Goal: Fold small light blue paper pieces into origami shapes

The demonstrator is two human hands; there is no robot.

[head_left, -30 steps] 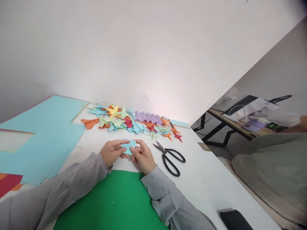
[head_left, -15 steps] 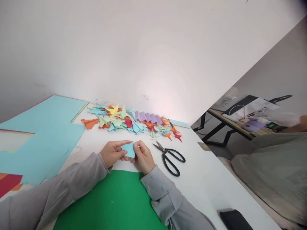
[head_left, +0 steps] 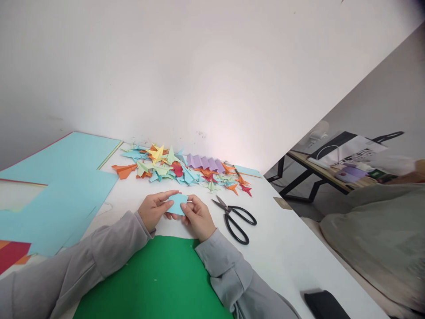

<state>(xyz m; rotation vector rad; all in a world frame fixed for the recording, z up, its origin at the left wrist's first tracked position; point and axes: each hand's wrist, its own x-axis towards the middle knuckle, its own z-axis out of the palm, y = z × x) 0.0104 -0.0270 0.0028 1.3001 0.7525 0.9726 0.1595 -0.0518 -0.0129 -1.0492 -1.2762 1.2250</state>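
Note:
A small light-blue piece of paper (head_left: 177, 204) is held up between my two hands, above the near middle of the white table. My left hand (head_left: 154, 209) pinches its left side, thumb on top and fingers behind. On the right side, my right hand (head_left: 198, 217) grips it with the thumb across its face. Its far side and any folds there are hidden. Just right of my right hand, scissors (head_left: 229, 212) with black handles lie with their blades slightly apart. Below my wrists spreads a green sheet (head_left: 156, 279).
Folded paper planes (head_left: 159, 168) in several colours pile along the wall, with a pleated purple paper (head_left: 206, 162) among them. Large light-blue sheets (head_left: 76, 190) cover the table's left side. A black flat object (head_left: 325, 305) lies near the right edge. Beyond stands another table (head_left: 305, 161).
The blue paper has turned to show more of its face, and my right thumb has slid down and left across it. My left fingers have shifted slightly up.

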